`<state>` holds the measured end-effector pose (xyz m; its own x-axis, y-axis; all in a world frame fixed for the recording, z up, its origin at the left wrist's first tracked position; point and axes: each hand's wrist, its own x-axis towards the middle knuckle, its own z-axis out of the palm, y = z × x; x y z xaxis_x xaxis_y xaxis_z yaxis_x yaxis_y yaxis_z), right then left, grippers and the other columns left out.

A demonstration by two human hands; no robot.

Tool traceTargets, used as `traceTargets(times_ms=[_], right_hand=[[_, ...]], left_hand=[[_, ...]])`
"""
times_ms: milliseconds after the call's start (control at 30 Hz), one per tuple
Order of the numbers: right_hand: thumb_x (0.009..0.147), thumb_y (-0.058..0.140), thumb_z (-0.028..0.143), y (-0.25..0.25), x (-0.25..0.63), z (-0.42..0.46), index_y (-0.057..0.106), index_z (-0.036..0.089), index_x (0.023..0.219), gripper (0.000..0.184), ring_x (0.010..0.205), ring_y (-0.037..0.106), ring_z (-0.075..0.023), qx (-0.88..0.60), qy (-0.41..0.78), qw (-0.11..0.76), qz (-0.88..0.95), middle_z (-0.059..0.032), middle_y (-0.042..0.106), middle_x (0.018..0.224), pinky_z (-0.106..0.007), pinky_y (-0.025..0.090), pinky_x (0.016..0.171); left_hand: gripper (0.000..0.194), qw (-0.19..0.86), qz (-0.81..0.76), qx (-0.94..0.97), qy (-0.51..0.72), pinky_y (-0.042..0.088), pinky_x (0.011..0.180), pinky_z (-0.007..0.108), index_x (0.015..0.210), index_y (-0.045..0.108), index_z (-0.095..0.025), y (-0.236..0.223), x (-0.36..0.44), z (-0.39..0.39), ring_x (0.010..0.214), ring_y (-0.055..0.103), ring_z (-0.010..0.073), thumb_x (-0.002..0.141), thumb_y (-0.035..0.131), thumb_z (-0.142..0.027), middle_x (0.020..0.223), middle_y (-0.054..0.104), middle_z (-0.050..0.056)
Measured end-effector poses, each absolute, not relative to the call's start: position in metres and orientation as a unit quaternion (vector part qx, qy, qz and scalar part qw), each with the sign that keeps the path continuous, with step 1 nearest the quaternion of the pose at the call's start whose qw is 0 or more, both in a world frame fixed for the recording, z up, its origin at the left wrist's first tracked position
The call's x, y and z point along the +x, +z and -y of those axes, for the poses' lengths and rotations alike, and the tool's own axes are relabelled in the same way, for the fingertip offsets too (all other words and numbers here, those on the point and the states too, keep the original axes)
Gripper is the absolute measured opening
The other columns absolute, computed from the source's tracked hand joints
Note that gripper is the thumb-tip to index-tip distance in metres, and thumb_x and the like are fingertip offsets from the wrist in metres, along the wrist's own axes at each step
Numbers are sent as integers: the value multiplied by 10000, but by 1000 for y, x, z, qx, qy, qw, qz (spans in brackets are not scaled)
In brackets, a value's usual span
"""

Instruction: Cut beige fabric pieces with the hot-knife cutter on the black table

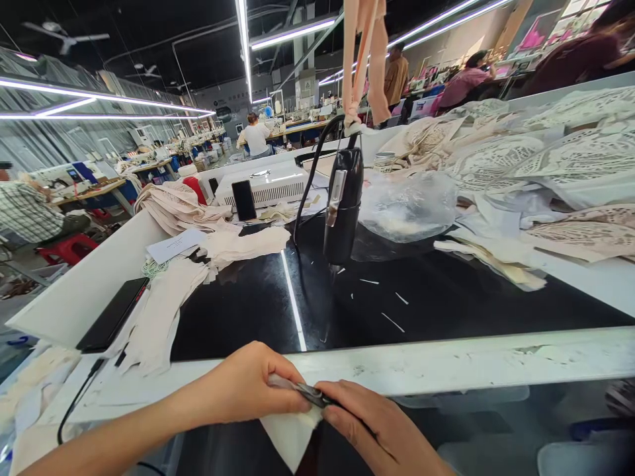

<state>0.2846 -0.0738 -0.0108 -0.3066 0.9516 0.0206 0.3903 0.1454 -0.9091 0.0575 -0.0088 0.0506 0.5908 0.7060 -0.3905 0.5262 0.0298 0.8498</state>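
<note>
At the near table edge, my left hand (pixel 248 387) pinches a cream fabric piece (pixel 292 439), whose pointed end hangs down below the fingers. My right hand (pixel 370 423) is closed on a small dark metal tool (pixel 313 395) that looks like thread snips. The tool lies at the fabric's upper edge, between both hands, and the fingers partly hide it. Beyond the hands, a black corded power tool (pixel 342 205) hangs from peach fabric strips (pixel 364 59) over the black tabletop (pixel 238 311).
Thin white offcuts (pixel 391 322) lie on the tabletop. Cream fabric pieces (pixel 156 311), a black power bank-like slab (pixel 113 315) and a phone (pixel 243 200) are on the left. A clear plastic bag (pixel 407 205) and piled lace-patterned pieces (pixel 570 158) fill the right. Several people sit farther off.
</note>
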Motion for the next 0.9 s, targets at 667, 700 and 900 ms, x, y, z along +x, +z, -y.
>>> traceTargets(times_ms=[667,700,900], right_hand=[[1022,540,494,-7,286,76,822,361,1173,346,1026,786,-239,-511,451,322,657,-7,840,1095,-268,587,899],[1023,535,496,-7,286,76,822,359,1173,352,1031,785,-244,-511,450,319,659,-12,840,1090,-271,588,890],[1031,527,503,-5,285,75,825,365,1136,345,966,786,-230,-506,443,318,668,0,835,1009,-256,587,841]], left_hand=[[217,555,-435,706,62,264,534,227,905,867,-157,51,57,9,614,377,99,827,772,-336,638,541,-38],[216,554,-437,706,61,262,533,228,901,866,-156,52,57,9,614,376,99,827,771,-335,636,537,-38],[224,549,-443,706,54,248,528,234,911,868,-167,51,56,9,608,363,99,829,779,-355,628,526,-44]])
